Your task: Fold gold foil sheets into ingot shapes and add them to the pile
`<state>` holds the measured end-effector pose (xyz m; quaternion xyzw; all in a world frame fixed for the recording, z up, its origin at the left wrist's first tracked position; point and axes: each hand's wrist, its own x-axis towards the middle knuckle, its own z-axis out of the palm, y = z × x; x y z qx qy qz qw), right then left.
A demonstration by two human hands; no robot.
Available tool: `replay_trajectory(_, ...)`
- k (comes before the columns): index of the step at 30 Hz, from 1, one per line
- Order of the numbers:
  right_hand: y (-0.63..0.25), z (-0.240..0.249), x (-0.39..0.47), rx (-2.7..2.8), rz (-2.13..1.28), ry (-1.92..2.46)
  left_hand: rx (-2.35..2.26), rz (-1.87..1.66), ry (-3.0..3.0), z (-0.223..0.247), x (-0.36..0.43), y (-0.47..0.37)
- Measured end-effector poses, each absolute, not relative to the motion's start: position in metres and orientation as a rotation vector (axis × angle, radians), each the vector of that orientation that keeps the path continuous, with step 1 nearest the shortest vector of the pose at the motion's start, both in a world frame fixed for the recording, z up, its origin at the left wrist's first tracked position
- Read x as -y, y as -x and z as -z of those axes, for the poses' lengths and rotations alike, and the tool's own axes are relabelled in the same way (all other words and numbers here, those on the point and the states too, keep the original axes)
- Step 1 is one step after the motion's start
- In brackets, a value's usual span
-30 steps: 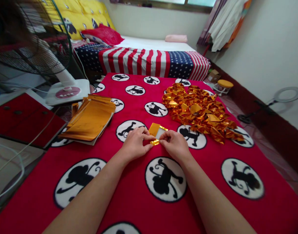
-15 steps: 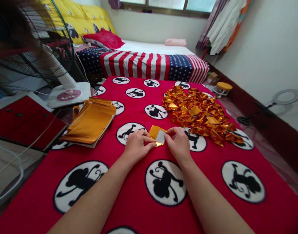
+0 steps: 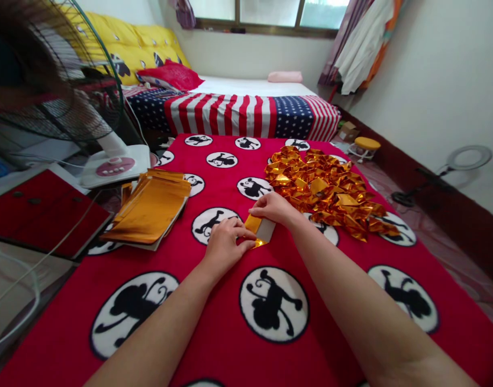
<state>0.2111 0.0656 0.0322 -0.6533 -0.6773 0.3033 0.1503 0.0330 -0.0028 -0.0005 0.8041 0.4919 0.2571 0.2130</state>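
A small sheet of gold foil paper lies on the red cloth, partly folded, with its pale grey back showing in the middle. My left hand is closed on its near left edge, thumb and fingers together. At the far edge, my right hand pinches the paper with its fingertips. Part of the sheet is hidden under the fingers. Left of my hands is a stack of flat gold foil sheets. Beyond my right hand spreads a heap of folded gold foil pieces.
The red cloth has black monkey figures in white circles. An electric fan stands at the left, near a dark red panel and white cables. A bed is at the back; a ring light and yellow stool are right.
My right hand has moved from the paper's right edge up and left to its far edge. My left hand has stayed nearly in place. The view has shifted slightly.
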Motion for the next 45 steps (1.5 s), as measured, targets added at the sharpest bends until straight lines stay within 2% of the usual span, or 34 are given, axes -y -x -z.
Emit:
replay_trajectory(3,-0.217,-0.032,-0.069,1.88,-1.159,1.785,-1.319,-0.684,-2.26,-0.002,0.001,-0.03)
replay_trajectory(8,-0.241,-0.032,-0.041,1.777,-1.303,1.802,-1.288,-0.536,-2.365,-0.012,-0.012,-0.023)
replay_trajectory(12,-0.251,-0.034,-0.005,1.66,-1.584,1.803,-1.285,-0.39,-2.431,-0.024,-0.026,-0.026)
replay_trajectory(18,-0.235,-0.031,0.029,1.448,-1.616,1.813,-1.432,-0.164,-2.387,-0.043,-0.036,-0.041)
replay_trajectory(22,-0.22,-0.028,0.031,1.319,-1.604,1.782,-1.49,-0.168,-2.445,-0.045,-0.048,-0.05)
replay_trajectory(28,-0.205,-0.026,0.027,1.299,-1.518,1.755,-1.346,-0.349,-2.604,-0.029,-0.06,-0.054)
replay_trajectory(38,-0.211,-0.006,0.042,1.415,-1.315,1.655,-1.095,-0.785,-2.257,-0.004,-0.025,-0.033)
replay_trajectory(40,-0.214,-0.003,0.044,1.497,-1.166,1.642,-1.073,-0.789,-2.24,-0.003,-0.025,-0.031)
replay_trajectory(45,-0.218,0.0,0.05,1.81,-0.483,1.547,-1.067,-0.797,-2.227,-0.002,-0.025,-0.03)
